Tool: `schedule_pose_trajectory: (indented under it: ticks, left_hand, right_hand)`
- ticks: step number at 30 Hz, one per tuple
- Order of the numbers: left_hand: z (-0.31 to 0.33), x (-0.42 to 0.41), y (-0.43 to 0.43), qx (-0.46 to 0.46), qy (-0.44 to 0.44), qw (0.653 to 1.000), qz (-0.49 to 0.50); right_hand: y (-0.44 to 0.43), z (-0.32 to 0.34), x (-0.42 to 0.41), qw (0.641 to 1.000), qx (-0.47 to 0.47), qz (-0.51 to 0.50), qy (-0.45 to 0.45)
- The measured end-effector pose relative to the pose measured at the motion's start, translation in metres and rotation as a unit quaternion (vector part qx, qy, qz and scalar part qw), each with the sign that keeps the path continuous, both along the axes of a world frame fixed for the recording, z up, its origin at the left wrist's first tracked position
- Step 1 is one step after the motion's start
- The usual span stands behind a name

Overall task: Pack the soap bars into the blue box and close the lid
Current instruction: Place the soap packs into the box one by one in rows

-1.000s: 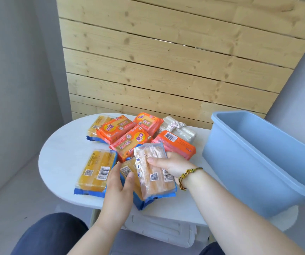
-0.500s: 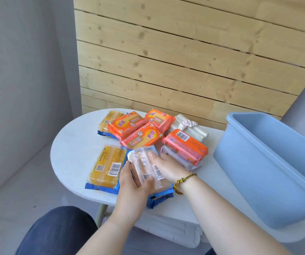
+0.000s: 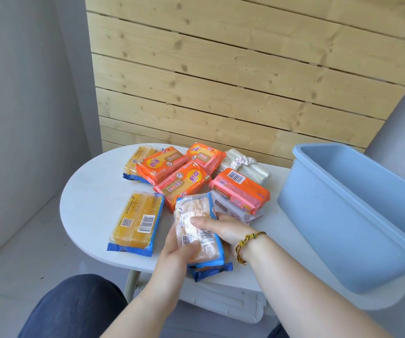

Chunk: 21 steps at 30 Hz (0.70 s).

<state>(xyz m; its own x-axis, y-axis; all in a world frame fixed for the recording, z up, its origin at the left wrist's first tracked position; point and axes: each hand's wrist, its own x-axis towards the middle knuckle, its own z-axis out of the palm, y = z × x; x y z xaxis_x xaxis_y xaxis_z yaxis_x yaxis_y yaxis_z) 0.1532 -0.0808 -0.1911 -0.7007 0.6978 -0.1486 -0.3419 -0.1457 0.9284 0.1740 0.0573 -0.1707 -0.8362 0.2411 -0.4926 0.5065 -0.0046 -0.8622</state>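
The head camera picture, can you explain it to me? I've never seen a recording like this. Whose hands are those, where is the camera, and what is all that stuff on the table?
There is no robot here. A person wears a wide-angle camera on the head, so you look down at their own two bare hands. The left hand and the right hand, the one with a braided bracelet, together grip a pale soap pack with blue edges, at the near side of a white round table. Beside it lies a yellow soap pack. Further back are several orange soap packs, another yellow one partly under them, and a clear-wrapped white bundle. On the right stands the open blue box; no soap shows in the part of it you can see. The dark shape at the bottom is the person's knee.
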Motion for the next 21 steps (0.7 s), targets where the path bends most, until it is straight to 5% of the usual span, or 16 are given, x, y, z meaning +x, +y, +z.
schedule_pose_trajectory:
  ticks: [13,17,21]
  left_hand:
    - [0.074,0.007,0.046,0.13,0.183,0.967,-0.121]
    - [0.094,0.013,0.085,0.115,0.174,0.975,-0.072]
    - [0.102,0.032,0.121,0.049,0.256,0.962,-0.083]
  right_hand:
    - [0.051,0.111,0.049,0.975,0.122,-0.049,0.181]
    - [0.09,0.165,0.082,0.947,0.196,-0.097,0.236]
    - [0.135,0.199,0.119,0.911,0.315,-0.135,0.228]
